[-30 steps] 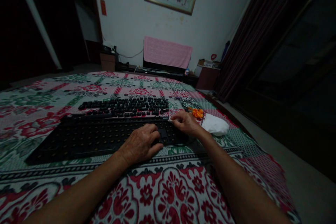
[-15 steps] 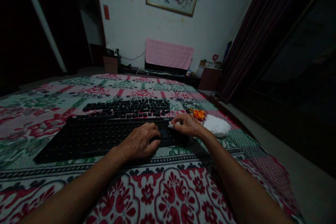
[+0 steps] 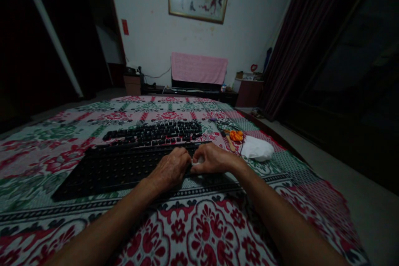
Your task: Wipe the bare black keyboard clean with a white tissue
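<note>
A black keyboard [image 3: 118, 170] with its keycaps off lies on the patterned bedspread, with rows of bare key posts showing. My left hand [image 3: 175, 165] is over the right part of the keyboard, fingers bent down and closed on it; its fingertips are partly hidden. Pinched in my right hand [image 3: 213, 158] is a small white tissue [image 3: 198, 160], held at the keyboard's right end close to the left fingertips. Behind the keyboard, loose black keycaps [image 3: 156, 132] are spread in rows.
To the right lie a white bundle [image 3: 258, 149], an orange flower-like item [image 3: 236, 136], a small wooden-looking stick [image 3: 230, 144] and a dark cable [image 3: 229, 126]. The bedspread [image 3: 212, 220] covers the surface around them, its edge dropping off at the right.
My right hand has moved left and nearer to me with the tissue, now close to my left hand. The view has tilted up slightly; my left hand stays on the keyboard.
</note>
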Demonstrator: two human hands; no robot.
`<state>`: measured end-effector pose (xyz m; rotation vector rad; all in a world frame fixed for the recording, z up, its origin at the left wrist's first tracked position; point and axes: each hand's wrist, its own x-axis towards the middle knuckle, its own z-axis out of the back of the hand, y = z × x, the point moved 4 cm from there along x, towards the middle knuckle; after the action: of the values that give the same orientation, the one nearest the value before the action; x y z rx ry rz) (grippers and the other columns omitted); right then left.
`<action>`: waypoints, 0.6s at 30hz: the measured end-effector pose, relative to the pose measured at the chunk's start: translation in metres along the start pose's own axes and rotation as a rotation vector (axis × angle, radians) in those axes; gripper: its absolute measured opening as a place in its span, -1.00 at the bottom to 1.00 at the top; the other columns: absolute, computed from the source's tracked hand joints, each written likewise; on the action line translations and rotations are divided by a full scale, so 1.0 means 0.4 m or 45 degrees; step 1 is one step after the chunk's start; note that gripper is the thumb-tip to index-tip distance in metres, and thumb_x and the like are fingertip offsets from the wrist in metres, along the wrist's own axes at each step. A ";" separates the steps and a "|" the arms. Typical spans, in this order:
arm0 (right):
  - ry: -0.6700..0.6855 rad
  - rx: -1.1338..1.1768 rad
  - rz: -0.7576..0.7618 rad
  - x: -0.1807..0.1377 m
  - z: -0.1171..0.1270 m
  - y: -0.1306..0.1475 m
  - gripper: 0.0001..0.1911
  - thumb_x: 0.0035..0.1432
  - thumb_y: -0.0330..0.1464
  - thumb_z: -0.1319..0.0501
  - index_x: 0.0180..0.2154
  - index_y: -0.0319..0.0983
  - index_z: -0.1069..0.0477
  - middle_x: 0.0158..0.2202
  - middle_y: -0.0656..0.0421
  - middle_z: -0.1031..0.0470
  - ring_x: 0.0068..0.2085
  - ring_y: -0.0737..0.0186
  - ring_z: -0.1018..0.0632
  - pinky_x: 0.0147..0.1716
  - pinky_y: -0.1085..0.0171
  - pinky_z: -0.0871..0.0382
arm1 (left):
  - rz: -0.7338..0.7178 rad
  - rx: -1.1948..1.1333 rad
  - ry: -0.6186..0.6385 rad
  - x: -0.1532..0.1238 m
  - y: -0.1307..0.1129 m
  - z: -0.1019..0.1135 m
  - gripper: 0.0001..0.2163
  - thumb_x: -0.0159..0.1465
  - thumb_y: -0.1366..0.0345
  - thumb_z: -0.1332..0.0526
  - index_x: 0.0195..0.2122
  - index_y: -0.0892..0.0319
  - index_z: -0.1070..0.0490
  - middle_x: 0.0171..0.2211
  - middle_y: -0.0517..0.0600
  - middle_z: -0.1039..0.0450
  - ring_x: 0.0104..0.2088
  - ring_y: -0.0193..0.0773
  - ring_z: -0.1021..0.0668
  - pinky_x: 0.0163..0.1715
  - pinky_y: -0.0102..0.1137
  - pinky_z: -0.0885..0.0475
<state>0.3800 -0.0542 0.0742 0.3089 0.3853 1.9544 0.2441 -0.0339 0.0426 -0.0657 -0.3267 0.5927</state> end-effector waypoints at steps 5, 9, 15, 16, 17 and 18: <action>-0.062 -0.069 -0.007 0.006 -0.001 -0.002 -0.81 -0.05 -0.31 -0.18 -0.42 -0.26 -0.52 -0.53 0.21 -0.46 -0.48 0.37 -0.39 -0.51 0.44 -0.15 | -0.008 -0.071 -0.161 0.002 -0.008 0.005 -0.81 0.28 0.39 0.08 -0.27 0.17 -0.31 -0.25 0.03 -0.33 -0.20 -0.25 -0.35 -0.20 -0.36 -0.37; -0.078 -0.034 -0.074 -0.004 0.031 -0.032 -0.81 -0.03 -0.32 -0.18 -0.44 -0.28 -0.52 -0.58 0.23 -0.43 -0.54 0.41 -0.36 -0.57 0.45 -0.09 | -0.010 -0.069 -0.300 0.003 -0.008 0.019 -0.82 0.25 0.38 0.01 -0.15 0.19 -0.28 -0.12 0.08 -0.32 -0.05 -0.21 -0.33 -0.04 -0.29 -0.33; -0.291 -0.106 -0.396 -0.035 0.108 -0.153 -0.74 0.00 -0.26 -0.17 -0.46 -0.31 -0.53 -0.63 0.21 -0.43 -0.57 0.39 -0.37 -0.60 0.42 -0.08 | 0.050 0.008 -0.205 0.000 0.007 0.010 -0.81 0.25 0.36 0.00 -0.17 0.18 -0.33 -0.12 0.07 -0.32 -0.09 -0.21 -0.38 -0.09 -0.30 -0.37; -0.297 -0.119 -0.461 -0.041 0.115 -0.173 -0.74 0.00 -0.25 -0.17 -0.46 -0.30 -0.53 -0.63 0.21 -0.42 -0.57 0.39 -0.37 -0.60 0.42 -0.08 | 0.066 0.017 -0.167 -0.001 0.009 0.005 -0.81 0.25 0.35 0.00 -0.18 0.18 -0.34 -0.15 0.07 -0.32 -0.12 -0.22 -0.39 -0.13 -0.31 -0.38; -0.258 -0.124 -0.510 -0.046 0.118 -0.189 -0.73 0.01 -0.25 -0.16 -0.47 -0.30 -0.53 -0.65 0.22 -0.41 -0.58 0.39 -0.36 -0.60 0.42 -0.07 | 0.080 0.026 -0.140 -0.001 0.010 0.002 -0.81 0.25 0.34 0.00 -0.20 0.17 -0.35 -0.17 0.06 -0.32 -0.13 -0.23 -0.40 -0.15 -0.32 -0.39; -0.211 -0.132 -0.550 -0.051 0.118 -0.201 -0.72 0.02 -0.24 -0.16 -0.49 -0.30 -0.53 -0.67 0.22 -0.40 -0.60 0.40 -0.35 -0.61 0.41 -0.07 | 0.091 0.033 -0.121 -0.001 0.011 0.000 -0.81 0.25 0.34 0.01 -0.21 0.17 -0.36 -0.18 0.06 -0.33 -0.14 -0.23 -0.40 -0.16 -0.33 -0.39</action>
<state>0.4733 -0.0364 0.0842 0.2909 0.2190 1.5074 0.2414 -0.0307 0.0417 -0.0245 -0.4104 0.6724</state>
